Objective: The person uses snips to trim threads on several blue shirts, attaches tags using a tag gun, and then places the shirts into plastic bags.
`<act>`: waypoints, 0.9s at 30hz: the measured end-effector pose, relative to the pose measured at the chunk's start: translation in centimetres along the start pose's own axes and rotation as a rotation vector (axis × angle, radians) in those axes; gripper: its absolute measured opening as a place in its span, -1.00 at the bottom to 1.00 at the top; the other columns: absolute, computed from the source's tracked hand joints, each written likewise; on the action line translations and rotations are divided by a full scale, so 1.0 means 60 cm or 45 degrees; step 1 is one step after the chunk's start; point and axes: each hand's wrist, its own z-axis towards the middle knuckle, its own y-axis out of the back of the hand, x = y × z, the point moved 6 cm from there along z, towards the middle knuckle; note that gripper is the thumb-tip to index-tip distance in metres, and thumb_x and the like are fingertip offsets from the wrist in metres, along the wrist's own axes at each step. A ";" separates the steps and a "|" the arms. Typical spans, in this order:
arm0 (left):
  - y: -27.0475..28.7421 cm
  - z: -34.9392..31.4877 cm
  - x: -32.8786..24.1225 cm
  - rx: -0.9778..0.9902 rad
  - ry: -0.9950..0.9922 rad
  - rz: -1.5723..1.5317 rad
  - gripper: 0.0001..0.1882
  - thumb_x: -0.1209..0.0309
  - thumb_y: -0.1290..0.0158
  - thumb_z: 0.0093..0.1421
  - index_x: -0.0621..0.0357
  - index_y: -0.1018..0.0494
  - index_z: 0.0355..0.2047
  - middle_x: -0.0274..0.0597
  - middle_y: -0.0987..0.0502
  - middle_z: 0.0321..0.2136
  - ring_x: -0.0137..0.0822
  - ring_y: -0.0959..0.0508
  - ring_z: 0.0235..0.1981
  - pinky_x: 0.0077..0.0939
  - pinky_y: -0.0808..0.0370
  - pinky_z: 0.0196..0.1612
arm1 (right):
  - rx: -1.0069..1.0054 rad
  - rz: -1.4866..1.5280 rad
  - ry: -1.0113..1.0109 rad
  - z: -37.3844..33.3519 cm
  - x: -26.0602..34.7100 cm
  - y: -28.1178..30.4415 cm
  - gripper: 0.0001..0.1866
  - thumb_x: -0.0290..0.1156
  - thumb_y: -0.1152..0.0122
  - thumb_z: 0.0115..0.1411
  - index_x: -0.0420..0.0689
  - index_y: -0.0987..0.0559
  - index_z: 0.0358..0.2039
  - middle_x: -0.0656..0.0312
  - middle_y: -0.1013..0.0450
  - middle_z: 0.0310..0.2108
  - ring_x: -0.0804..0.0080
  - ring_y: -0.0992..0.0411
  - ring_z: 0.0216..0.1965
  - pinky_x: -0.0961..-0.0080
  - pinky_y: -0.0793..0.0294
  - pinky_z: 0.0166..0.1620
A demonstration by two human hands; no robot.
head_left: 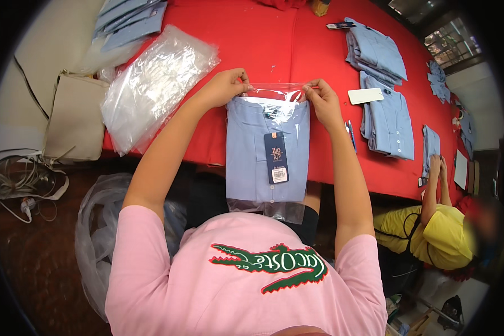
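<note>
A folded light-blue shirt (245, 151) with a dark hang tag (276, 158) lies inside a clear plastic bag (285, 211). The bagged shirt rests partly over the table's front edge, its lower end hanging toward my body. My left hand (227, 88) pinches the bag's far left corner. At the far right corner, my right hand (323, 102) grips the bag between thumb and fingers. Between the two hands the bag's top edge is stretched, and it reaches past the shirt's collar.
A pile of clear plastic bags (157, 84) lies to the left, with bagged blue shirts (131, 25) beyond. Stacks of folded shirts (389, 120) and a white card (365, 96) sit on the red table (252, 33). A person in yellow (445, 238) works at the right. A beige bag (74, 117) stands left.
</note>
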 end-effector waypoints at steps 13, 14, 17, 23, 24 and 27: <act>0.106 -0.187 -0.495 -0.890 -1.494 0.891 -0.82 0.45 -0.29 0.37 0.10 -0.57 -0.06 -0.21 -0.70 -0.35 -0.32 -0.70 -0.36 -0.45 -0.64 -0.26 | -0.475 -0.646 1.158 -0.084 0.549 0.104 -0.86 -0.63 -0.28 0.41 -0.26 -0.66 -0.05 0.16 -0.70 -0.12 0.46 -0.63 -0.08 0.50 -0.60 0.04; 0.095 -0.202 -0.479 -1.008 -1.577 0.984 -0.87 0.50 -0.25 0.39 0.13 -0.60 -0.07 -0.26 -0.71 -0.39 -0.37 -0.71 -0.38 -0.50 -0.62 -0.24 | -0.388 -0.682 1.143 -0.110 0.533 0.091 -0.89 -0.60 -0.32 0.37 -0.23 -0.66 -0.11 0.20 -0.70 -0.15 0.46 -0.63 -0.10 0.49 -0.60 0.02; 0.047 -0.224 -0.351 -0.770 -1.385 1.007 -0.64 0.64 -0.37 0.13 0.08 -0.62 -0.08 -0.27 -0.72 -0.26 -0.21 -0.70 -0.24 -0.33 -0.59 -0.13 | -0.105 -0.815 1.028 -0.184 0.431 0.044 -0.88 -0.57 -0.43 0.21 -0.15 -0.68 -0.24 0.28 -0.68 -0.20 0.39 -0.63 -0.12 0.41 -0.57 0.01; -0.087 -0.283 -0.034 0.066 -0.575 0.743 -0.79 0.31 -0.30 0.30 0.13 -0.67 -0.13 -0.15 -0.70 -0.28 -0.06 -0.67 -0.24 -0.19 -0.55 -0.04 | 0.108 -1.317 0.563 -0.293 0.110 0.022 -0.85 -0.62 -0.37 0.17 -0.11 -0.71 -0.25 0.18 -0.67 -0.19 0.14 -0.61 -0.05 0.22 -0.53 0.07; -0.092 -0.291 -0.019 0.151 -0.468 0.667 -0.80 0.30 -0.29 0.31 0.15 -0.69 -0.16 -0.14 -0.70 -0.28 -0.05 -0.67 -0.23 -0.19 -0.55 -0.04 | 0.025 -1.210 0.516 -0.297 0.104 0.022 -0.86 -0.61 -0.37 0.18 -0.12 -0.71 -0.25 0.18 -0.67 -0.20 0.13 -0.61 -0.06 0.22 -0.54 0.06; -0.070 -0.294 -0.004 -0.105 -0.246 0.431 -0.85 0.38 -0.26 0.35 0.21 -0.69 -0.20 -0.10 -0.69 -0.30 -0.12 -0.68 -0.23 -0.28 -0.56 -0.07 | -0.194 -0.979 0.402 -0.298 0.110 0.006 -0.90 -0.57 -0.37 0.25 -0.17 -0.71 -0.22 0.13 -0.67 -0.20 0.07 -0.62 -0.10 0.22 -0.57 0.00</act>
